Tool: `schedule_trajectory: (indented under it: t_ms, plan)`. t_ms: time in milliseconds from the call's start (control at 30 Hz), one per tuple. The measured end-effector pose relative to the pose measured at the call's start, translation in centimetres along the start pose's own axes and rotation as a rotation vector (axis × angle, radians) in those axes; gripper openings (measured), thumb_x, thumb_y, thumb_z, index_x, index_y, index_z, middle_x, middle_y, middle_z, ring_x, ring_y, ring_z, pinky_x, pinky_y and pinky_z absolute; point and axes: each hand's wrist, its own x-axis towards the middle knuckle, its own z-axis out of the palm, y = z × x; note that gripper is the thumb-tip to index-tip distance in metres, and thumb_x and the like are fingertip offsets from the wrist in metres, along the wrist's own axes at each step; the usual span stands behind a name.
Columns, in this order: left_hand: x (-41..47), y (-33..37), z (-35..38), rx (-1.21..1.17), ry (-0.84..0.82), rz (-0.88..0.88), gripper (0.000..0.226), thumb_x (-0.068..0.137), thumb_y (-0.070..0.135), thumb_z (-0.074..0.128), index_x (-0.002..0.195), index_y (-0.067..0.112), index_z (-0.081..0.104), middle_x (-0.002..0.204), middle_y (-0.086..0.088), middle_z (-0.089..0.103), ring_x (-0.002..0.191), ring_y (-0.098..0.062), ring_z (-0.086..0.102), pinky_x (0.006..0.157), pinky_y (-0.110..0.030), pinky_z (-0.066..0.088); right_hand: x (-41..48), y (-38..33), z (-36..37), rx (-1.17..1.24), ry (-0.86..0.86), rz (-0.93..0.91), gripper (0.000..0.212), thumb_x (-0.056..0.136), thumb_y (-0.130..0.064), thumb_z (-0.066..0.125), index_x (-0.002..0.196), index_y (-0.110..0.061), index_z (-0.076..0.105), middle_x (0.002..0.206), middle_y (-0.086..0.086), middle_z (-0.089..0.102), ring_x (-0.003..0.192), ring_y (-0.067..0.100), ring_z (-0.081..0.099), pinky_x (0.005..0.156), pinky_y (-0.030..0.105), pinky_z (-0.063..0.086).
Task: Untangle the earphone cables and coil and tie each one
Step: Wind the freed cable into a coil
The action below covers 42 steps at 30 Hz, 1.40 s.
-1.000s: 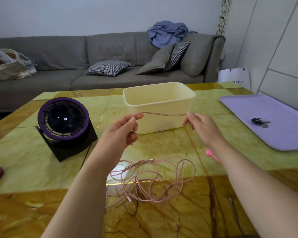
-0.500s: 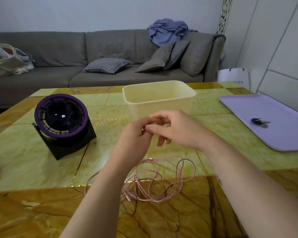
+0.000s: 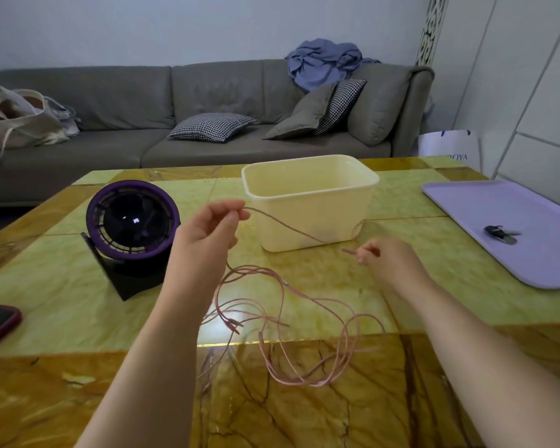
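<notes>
- My hands, together in front of the tub (image 3: pixel 307 202) half a second ago, are apart again: left hand (image 3: pixel 210 227) raised, right hand (image 3: pixel 390 258) lower.
- Each grip pinches the cable (image 3: pixel 282 224), and a slack span sags between them.
- The rest lies tangled on the table (image 3: pixel 62 286); I judge coiling barely begun.

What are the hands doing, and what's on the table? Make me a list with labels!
left hand: raised, pinches the pink cable
right hand: lower, pinches the cable near one end
rest of cable: tangled loops on the table
tub: cream, behind the hands
fan: purple, left
tray: lilac, right, holds keys
</notes>
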Motion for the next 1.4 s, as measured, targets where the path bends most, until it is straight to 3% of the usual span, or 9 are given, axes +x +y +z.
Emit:
schedule_trajectory:
  t_ms: [100,200,367,533,667,867,1100,1267,1400]
  plan:
    - [-0.3,0.1,0.8,0.073,-0.069,0.079,0.024,0.095,0.01,0.051,0.09,0.029,0.065,0.084,0.019,0.07,0.073,-0.006,0.055,0.078,-0.029,0.048,-0.6,-2.0,-0.4,-0.082,-0.033,-0.026,0.026,0.092,-0.023,0.055,0.116,-0.02,0.064,0.12,0.002,0.064,0.109,0.023,0.059,0.09,0.032,0.046]
    - [-0.8,0.1,1.8,0.221,-0.2,0.138,0.024,0.094,0.011,0.052,0.091,0.03,0.066,0.085,0.021,0.07,0.06,-0.007,0.046,0.056,-0.014,0.04,-2.2,-5.7,-2.6,0.2,-0.025,-0.219,0.039,0.092,-0.016,0.054,0.129,-0.026,0.054,0.128,-0.01,0.057,0.079,0.015,0.063,0.074,0.026,0.046]
    - [-1.4,0.4,2.6,0.234,-0.334,0.152,0.02,0.092,0.01,0.057,0.093,0.027,0.067,0.08,0.006,0.07,0.067,-0.031,0.053,0.06,-0.029,0.046,-5.1,-9.4,-4.2,0.609,-0.434,-0.387,0.028,0.091,-0.016,0.06,0.119,-0.019,0.059,0.086,-0.003,0.066,0.06,0.011,0.062,0.063,0.023,0.052]
    - [-0.4,-0.5,0.8,0.426,-0.248,0.143,0.017,0.09,0.014,0.061,0.1,0.028,0.064,0.089,0.012,0.066,0.054,0.0,0.05,0.051,-0.01,0.041,-4.1,-7.3,-4.2,0.476,-0.1,-0.314,0.017,0.094,-0.023,0.056,0.085,-0.02,0.07,0.054,-0.005,0.054,0.049,0.004,0.054,0.051,0.01,0.042]
    - [0.0,-1.4,-0.1,0.698,-0.058,0.208,0.02,0.092,0.011,0.054,0.101,0.026,0.064,0.092,0.016,0.063,0.071,-0.004,0.056,0.062,-0.022,0.047,-3.6,-5.9,-2.2,0.491,0.047,-0.206,0.019,0.096,-0.02,0.053,0.083,-0.018,0.067,0.053,-0.002,0.054,0.042,0.003,0.049,0.042,0.01,0.038]
    - [0.5,-2.3,-2.2,0.846,0.203,0.243,0.02,0.094,0.014,0.05,0.107,0.019,0.064,0.105,0.006,0.062,0.086,-0.015,0.058,0.072,-0.035,0.051,-1.6,-2.7,-1.0,0.402,0.269,-0.102,0.019,0.095,-0.021,0.052,0.09,-0.014,0.069,0.072,0.003,0.066,0.072,0.022,0.066,0.07,0.038,0.055]
    - [0.4,-2.3,-3.1,0.827,0.151,0.196,0.019,0.095,0.031,0.05,0.095,0.018,0.064,0.07,0.006,0.062,0.063,-0.017,0.059,0.062,-0.04,0.054,-1.6,0.8,1.4,-0.203,-0.127,0.017,0.023,0.093,-0.024,0.05,0.074,-0.024,0.063,0.093,0.0,0.067,0.076,0.02,0.06,0.06,0.028,0.044]
    - [-0.1,-2.1,-2.0,0.874,-0.08,0.264,0.017,0.092,0.033,0.055,0.089,0.02,0.064,0.062,0.014,0.055,0.059,-0.005,0.053,0.057,-0.031,0.048,-3.2,-3.2,-0.3,-0.21,-0.278,-0.111,0.032,0.088,-0.026,0.06,0.12,-0.029,0.061,0.139,-0.005,0.05,0.115,0.017,0.056,0.093,0.028,0.045]
    - [-1.4,-1.9,0.2,0.855,-0.263,0.359,0.009,0.09,0.032,0.059,0.086,0.025,0.063,0.061,0.019,0.045,0.06,0.001,0.047,0.055,-0.025,0.036,-6.0,-8.1,-2.3,0.169,-0.352,-0.363,0.046,0.087,-0.033,0.065,0.13,-0.035,0.049,0.097,-0.02,0.06,0.065,-0.01,0.058,0.059,0.001,0.037]
